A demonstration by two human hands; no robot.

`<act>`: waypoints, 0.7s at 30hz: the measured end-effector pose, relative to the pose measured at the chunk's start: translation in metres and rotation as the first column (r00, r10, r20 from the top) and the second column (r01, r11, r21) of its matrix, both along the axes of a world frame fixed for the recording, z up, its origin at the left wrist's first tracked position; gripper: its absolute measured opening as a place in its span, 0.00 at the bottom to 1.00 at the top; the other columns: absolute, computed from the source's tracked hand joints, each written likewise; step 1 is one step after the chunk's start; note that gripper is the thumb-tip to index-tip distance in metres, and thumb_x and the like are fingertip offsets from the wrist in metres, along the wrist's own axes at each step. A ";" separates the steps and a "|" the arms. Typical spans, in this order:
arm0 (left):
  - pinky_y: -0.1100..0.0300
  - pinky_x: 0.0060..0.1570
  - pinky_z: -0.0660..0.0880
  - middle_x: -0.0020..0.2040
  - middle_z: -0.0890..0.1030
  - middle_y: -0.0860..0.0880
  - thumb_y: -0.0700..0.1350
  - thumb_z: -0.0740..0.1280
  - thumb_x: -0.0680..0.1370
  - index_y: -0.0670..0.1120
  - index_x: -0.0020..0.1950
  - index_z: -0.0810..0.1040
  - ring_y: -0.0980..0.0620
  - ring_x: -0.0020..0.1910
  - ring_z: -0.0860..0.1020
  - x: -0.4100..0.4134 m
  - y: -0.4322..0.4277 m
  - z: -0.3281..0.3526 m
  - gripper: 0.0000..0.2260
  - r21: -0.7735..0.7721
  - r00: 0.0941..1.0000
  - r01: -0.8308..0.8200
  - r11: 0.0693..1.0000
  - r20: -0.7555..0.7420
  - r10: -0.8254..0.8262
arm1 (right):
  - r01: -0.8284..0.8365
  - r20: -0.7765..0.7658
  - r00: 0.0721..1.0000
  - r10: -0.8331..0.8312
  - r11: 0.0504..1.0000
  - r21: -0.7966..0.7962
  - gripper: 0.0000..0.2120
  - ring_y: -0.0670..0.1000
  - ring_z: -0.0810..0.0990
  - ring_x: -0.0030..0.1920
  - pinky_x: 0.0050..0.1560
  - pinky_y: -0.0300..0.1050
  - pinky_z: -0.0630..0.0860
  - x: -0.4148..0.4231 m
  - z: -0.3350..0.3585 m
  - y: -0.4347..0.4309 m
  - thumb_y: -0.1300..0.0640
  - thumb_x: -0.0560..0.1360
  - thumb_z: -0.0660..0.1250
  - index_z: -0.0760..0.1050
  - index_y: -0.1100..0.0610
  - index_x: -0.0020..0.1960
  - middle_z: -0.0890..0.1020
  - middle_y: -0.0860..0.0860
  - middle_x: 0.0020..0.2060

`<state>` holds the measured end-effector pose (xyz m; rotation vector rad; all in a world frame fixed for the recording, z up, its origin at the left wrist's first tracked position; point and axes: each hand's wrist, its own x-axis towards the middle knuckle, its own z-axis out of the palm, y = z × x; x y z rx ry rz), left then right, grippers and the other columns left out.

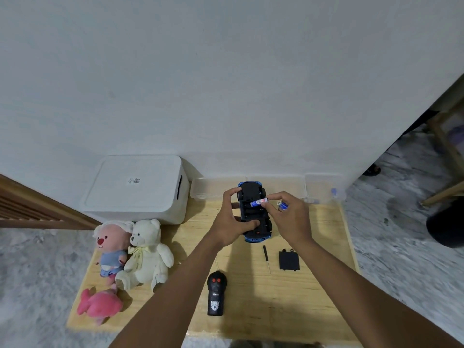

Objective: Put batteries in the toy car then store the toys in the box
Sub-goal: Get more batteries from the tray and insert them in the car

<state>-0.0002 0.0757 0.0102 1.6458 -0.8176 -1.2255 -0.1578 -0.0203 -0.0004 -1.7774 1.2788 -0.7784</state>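
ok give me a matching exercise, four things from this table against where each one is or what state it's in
Things:
1 car
2 battery
3 box
4 cover

Places or states:
a closed, at the back left
b lying flat, right of the screwdriver
c upside down, gripped by the left hand
d pinched by the right hand

Pairs: 1-c, 2-d, 3-a, 4-b

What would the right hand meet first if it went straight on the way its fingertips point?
Probably the upturned toy car: the right hand pinches a battery aimed toward its open underside bay. Depth is unclear from one view.
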 end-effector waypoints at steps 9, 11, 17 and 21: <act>0.47 0.53 0.84 0.66 0.74 0.48 0.38 0.78 0.73 0.63 0.75 0.61 0.46 0.52 0.85 -0.006 -0.003 0.008 0.40 -0.039 1.000 -0.014 0.999 -0.004 0.014 | 0.122 0.102 0.986 -0.132 0.988 0.097 0.09 0.42 0.82 0.37 0.40 0.40 0.81 0.013 0.011 0.011 0.49 0.70 0.79 0.86 0.48 0.49 0.84 0.38 0.40; 0.47 0.53 0.84 0.66 0.74 0.49 0.39 0.78 0.73 0.64 0.74 0.61 0.46 0.54 0.85 -0.006 -0.004 0.010 0.40 -0.051 1.000 -0.017 0.999 -0.004 0.017 | 0.167 0.099 0.980 -0.173 0.983 0.072 0.08 0.45 0.80 0.36 0.36 0.40 0.78 0.013 0.013 0.012 0.48 0.70 0.79 0.84 0.49 0.47 0.84 0.41 0.39; 0.57 0.50 0.83 0.65 0.75 0.55 0.39 0.78 0.73 0.64 0.75 0.61 0.50 0.56 0.83 -0.008 -0.005 0.013 0.41 -0.067 1.000 -0.016 0.998 0.024 0.018 | 0.154 0.048 0.987 -0.154 0.988 0.009 0.07 0.44 0.81 0.35 0.38 0.48 0.81 0.012 0.009 0.010 0.50 0.71 0.79 0.85 0.50 0.45 0.85 0.41 0.39; 0.56 0.54 0.83 0.66 0.76 0.55 0.39 0.78 0.73 0.66 0.74 0.62 0.49 0.60 0.81 -0.008 -0.003 0.012 0.40 -0.077 0.999 -0.004 0.997 0.036 0.007 | 0.088 -0.051 0.995 -0.091 0.994 -0.060 0.06 0.46 0.83 0.38 0.37 0.50 0.81 0.007 0.005 0.009 0.48 0.73 0.76 0.86 0.49 0.48 0.86 0.43 0.39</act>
